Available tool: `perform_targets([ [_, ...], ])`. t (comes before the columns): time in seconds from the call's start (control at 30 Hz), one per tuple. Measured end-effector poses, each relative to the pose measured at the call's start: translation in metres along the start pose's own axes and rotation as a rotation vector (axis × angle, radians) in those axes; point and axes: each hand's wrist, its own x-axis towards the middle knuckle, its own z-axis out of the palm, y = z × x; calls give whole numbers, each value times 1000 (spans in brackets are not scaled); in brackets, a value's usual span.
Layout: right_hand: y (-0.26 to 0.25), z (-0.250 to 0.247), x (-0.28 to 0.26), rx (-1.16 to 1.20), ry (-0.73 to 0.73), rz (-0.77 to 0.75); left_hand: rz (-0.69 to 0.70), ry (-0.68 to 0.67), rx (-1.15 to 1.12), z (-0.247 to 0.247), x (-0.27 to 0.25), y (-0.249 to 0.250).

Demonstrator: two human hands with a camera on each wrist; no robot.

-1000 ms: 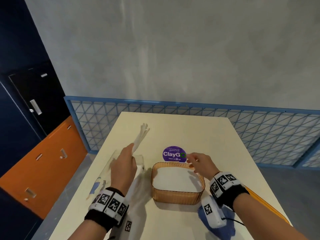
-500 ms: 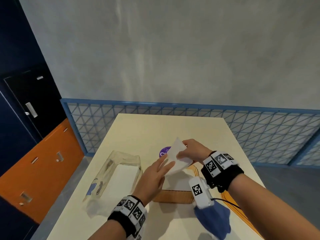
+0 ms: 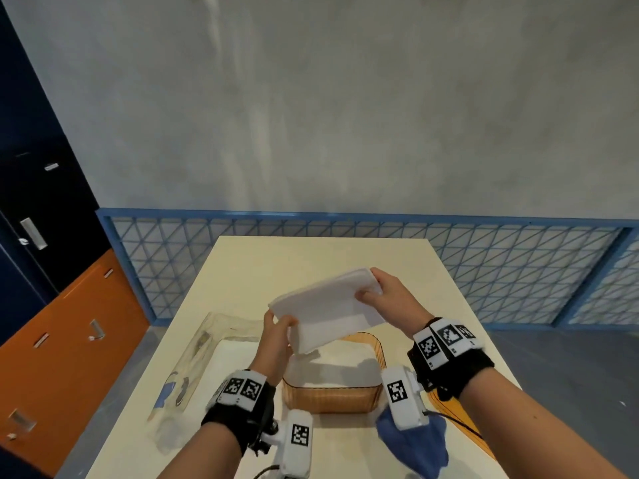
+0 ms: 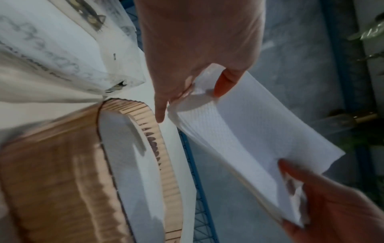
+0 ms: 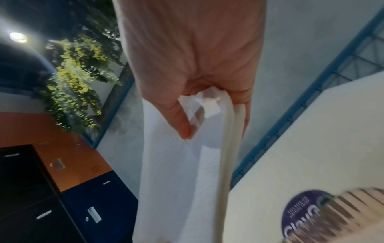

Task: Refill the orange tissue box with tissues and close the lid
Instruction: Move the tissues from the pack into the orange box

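A white stack of tissues [image 3: 325, 305] hangs tilted above the open orange tissue box [image 3: 332, 397]. My left hand [image 3: 281, 323] pinches the stack's near-left corner. My right hand [image 3: 371, 288] grips its far-right end, thumb on top. In the left wrist view my fingers [image 4: 223, 85] pinch the tissues [image 4: 249, 131] just past the box rim [image 4: 153, 131]. The right wrist view has my thumb [image 5: 182, 121] pressed on the folded tissues [image 5: 176, 164]. White tissues lie inside the box. An orange flat piece [image 3: 453, 414], perhaps the lid, lies right of the box, under my right forearm.
A clear plastic tissue pack [image 3: 207, 357] lies open on the cream table [image 3: 311, 257], left of the box. A blue cloth [image 3: 415, 440] sits at the near right. A purple round sticker [image 5: 301, 217] is on the table beyond the box. Blue mesh fencing borders the far edge.
My left hand came from the plastic pack to meet my right hand over the box. Both now hold the tissue stack, spread out and raised higher.
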Motion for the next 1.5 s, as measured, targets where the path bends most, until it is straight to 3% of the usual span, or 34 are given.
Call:
perform_targets([
  [0.17,23,13,-12,190,4,117,129,36,230,11,-3,4],
  [0.43,48,21,-15,167,88,84,389,83,476,10,-12,-3],
  [0.63,94,51,-24,134,93,217,282,84,578,-6,-12,-39],
  [0.93,87,49,-18,176,156,178,340,109,550,-5,-13,-30],
  [1.07,97,54,-22,144,136,275,292,169,546,-10,-8,-40],
  [1.2,89,62,-19,124,120,270,239,150,582,-1,-3,-43],
  [1.5,89,58,-21,118,159,221,362,241,520,-1,-9,-41],
])
